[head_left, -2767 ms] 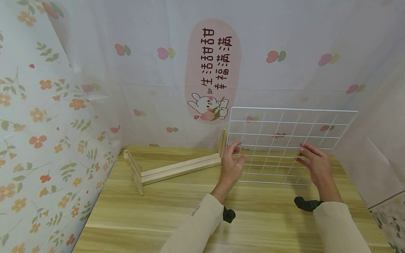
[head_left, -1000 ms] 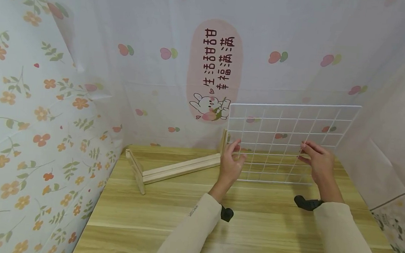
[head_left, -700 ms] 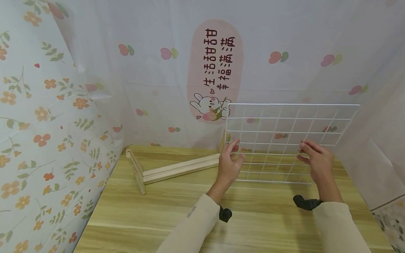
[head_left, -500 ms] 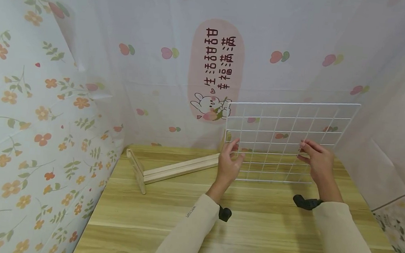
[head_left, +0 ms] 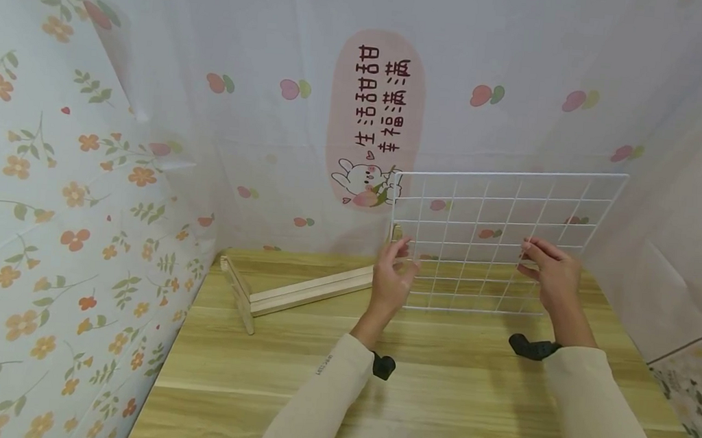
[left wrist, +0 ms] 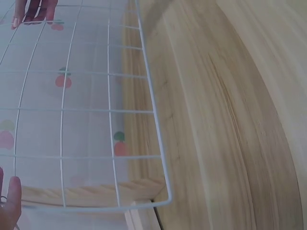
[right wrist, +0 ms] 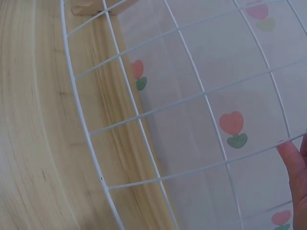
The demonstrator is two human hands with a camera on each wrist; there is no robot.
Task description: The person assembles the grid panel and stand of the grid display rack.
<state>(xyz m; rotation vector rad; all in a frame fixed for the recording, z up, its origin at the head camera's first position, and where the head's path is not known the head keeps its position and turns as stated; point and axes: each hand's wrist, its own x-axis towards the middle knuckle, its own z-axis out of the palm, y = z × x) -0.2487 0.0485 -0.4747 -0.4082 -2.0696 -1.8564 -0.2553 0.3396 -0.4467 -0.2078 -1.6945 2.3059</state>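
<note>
A white wire grid panel (head_left: pixel 512 174) stands nearly upright over the back right of the table, held between both hands. The left hand (head_left: pixel 390 287) grips its left edge, thumb in front and fingers reaching behind. My right hand (head_left: pixel 556 280) pinches a wire toward the panel's right side, and its thumb (right wrist: pixel 288 153) shows against the mesh in the right wrist view. Just left of the panel is a light wooden stand (head_left: pixel 311 291), a long double rail with an upright at each end. Its right upright (left wrist: pixel 91 194) shows behind the panel's left edge; the left hand partly hides that end.
The stand's left end piece (head_left: pixel 236 296) sits near the table's back left. Printed cloth (head_left: pixel 258 143) hangs behind and on both sides of the wooden table (head_left: pixel 448 405). Each wrist carries a black camera mount, such as the right one (head_left: pixel 533 347).
The panel has shifted a little left against the stand, and its top edge is higher, more at the right corner. The left hand moved left with it; the right hand keeps its hold. The stand stays put.
</note>
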